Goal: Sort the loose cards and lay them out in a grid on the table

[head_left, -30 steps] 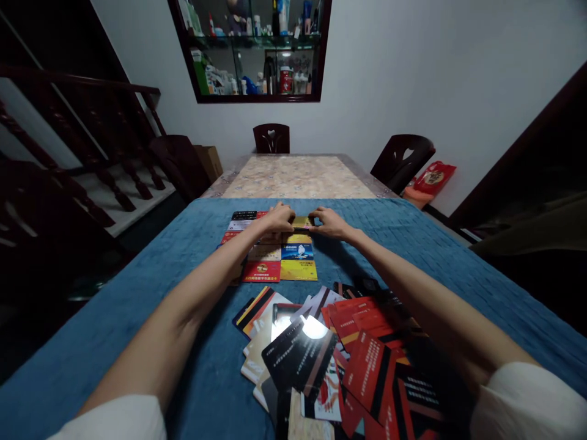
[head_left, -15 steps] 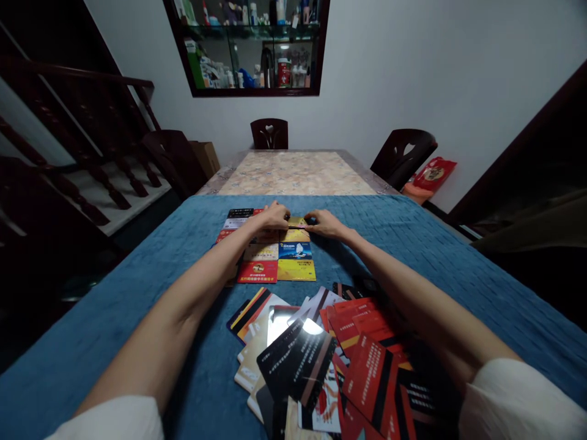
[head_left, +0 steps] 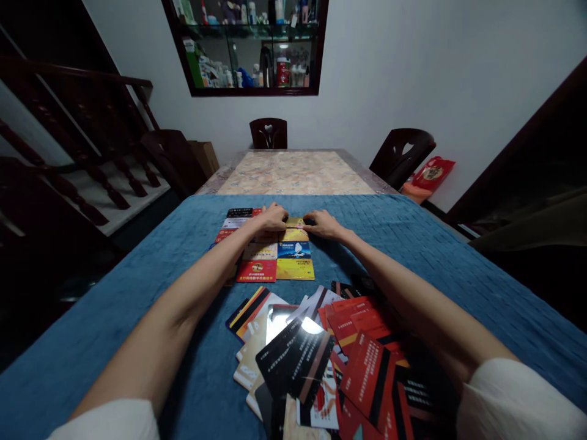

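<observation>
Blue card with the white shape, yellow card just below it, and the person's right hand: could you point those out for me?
Blue card (head_left: pixel 294 250): head view, middle of its printed face.
Yellow card (head_left: pixel 295 269): head view, middle of its face.
Right hand (head_left: pixel 323 224): head view, back of the hand.

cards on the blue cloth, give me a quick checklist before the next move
1. Hands at the gold card: ok, left hand and right hand at opposite ends.
2. Gold card flat: cannot tell, fingers hide its ends.
3. Yellow card beside the red card: ok, side by side.
4. Left column fully visible: not ok, the left forearm covers part.
5. Loose pile apart from the laid-out cards: ok, blue cloth shows between.
6. Pile squared up: not ok, cards overlap at angles.
</observation>
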`<state>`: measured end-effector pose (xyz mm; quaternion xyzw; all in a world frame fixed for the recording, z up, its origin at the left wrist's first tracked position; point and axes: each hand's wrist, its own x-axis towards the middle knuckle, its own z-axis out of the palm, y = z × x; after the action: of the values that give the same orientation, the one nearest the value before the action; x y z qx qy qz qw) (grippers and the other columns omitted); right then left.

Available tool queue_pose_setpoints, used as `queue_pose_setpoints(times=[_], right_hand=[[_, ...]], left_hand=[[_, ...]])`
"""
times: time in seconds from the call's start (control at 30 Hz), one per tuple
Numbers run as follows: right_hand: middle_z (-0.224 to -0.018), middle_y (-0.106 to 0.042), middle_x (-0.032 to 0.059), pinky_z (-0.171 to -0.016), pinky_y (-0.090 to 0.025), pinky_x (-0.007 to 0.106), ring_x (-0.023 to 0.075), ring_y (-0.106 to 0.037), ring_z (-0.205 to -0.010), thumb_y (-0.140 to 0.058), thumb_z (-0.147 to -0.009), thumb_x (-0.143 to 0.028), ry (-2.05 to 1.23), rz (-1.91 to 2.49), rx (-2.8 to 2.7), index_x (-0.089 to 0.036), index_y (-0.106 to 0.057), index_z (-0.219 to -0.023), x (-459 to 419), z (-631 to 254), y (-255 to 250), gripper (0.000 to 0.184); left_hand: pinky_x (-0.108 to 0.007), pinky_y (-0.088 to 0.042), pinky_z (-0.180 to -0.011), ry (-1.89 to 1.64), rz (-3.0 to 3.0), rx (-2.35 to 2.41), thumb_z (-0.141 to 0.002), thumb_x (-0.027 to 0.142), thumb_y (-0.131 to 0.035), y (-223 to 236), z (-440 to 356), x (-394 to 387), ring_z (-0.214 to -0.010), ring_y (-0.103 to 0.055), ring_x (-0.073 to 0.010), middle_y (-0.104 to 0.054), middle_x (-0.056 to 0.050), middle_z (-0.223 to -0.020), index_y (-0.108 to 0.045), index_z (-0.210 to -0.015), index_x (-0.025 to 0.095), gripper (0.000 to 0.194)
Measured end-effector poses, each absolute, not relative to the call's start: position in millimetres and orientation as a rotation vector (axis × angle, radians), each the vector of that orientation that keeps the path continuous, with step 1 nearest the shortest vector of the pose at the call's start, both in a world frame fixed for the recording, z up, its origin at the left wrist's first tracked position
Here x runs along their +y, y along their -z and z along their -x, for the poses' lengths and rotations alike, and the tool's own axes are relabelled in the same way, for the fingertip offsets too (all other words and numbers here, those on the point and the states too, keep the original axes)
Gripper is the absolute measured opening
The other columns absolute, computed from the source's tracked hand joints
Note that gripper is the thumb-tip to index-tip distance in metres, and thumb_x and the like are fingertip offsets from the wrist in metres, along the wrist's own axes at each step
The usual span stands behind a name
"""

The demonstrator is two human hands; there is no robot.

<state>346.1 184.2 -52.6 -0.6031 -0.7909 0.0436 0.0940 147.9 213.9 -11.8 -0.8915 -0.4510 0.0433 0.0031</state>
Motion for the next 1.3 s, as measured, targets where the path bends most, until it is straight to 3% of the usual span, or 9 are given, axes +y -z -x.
queue_pose_setpoints(times=[0.23,0.43,0.7,1.0,1.3], right_hand=[[-0.125,-0.069,0.0078,-0.088,-0.047,0.031,0.0277,-0.060,-0.113,-0.054,-0.092,-0.046,-0.136,1.804,-2.313,-0.024,-0.070,-0.120,184,-343,53,0.039],[-0.121,-0.071,0.0100,-0.089,-0.046,0.029,0.0250,-0.062,-0.109,-0.057,-0.092,-0.044,-0.142,1.770,-2.274,-0.021,-0.068,-0.125,174,-342,47,0.042],[-0.135,-0.061,0.0112,-0.097,-0.043,0.041,0.0316,-0.052,-0.121,-0.052,-0.095,-0.038,-0.092,1.731,-2.221,-0.022,-0.062,-0.131,130,-341,34,0.041],[-0.124,-0.068,0.0086,-0.093,-0.042,0.041,0.0287,-0.054,-0.110,-0.053,-0.091,-0.027,-0.034,1.532,-2.209,-0.021,-0.068,-0.121,59,-354,31,0.034],[-0.108,-0.073,0.0097,-0.094,-0.042,0.045,0.0260,-0.057,-0.100,-0.053,-0.092,-0.028,-0.081,1.246,-2.205,-0.022,-0.073,-0.108,-24,-387,43,0.026]], left_hand=[[-0.047,-0.043,-0.098,-0.061,2.774,-1.410,-0.077,0.021,-0.057,13,-147,212,-0.120,-0.047,-0.0339,-0.067,-0.013,-0.115,-0.073,-0.104,0.017,0.032],[-0.048,-0.039,-0.098,0.097,2.760,-1.337,-0.085,0.023,-0.050,15,-145,193,-0.126,-0.043,-0.0334,-0.062,-0.016,-0.125,-0.069,-0.113,0.016,0.035],[-0.052,-0.035,-0.100,0.372,2.837,-1.146,-0.086,0.020,-0.048,9,-141,128,-0.130,-0.039,-0.0330,-0.061,-0.015,-0.127,-0.065,-0.120,0.017,0.038],[-0.054,-0.032,-0.106,0.576,2.932,-1.004,-0.086,0.019,-0.052,5,-141,50,-0.132,-0.039,-0.0322,-0.061,-0.013,-0.129,-0.065,-0.119,0.017,0.035],[-0.057,-0.033,-0.106,0.664,3.017,-0.756,-0.088,0.019,-0.053,12,-155,-30,-0.132,-0.041,-0.0329,-0.063,-0.013,-0.125,-0.065,-0.115,0.018,0.030]])
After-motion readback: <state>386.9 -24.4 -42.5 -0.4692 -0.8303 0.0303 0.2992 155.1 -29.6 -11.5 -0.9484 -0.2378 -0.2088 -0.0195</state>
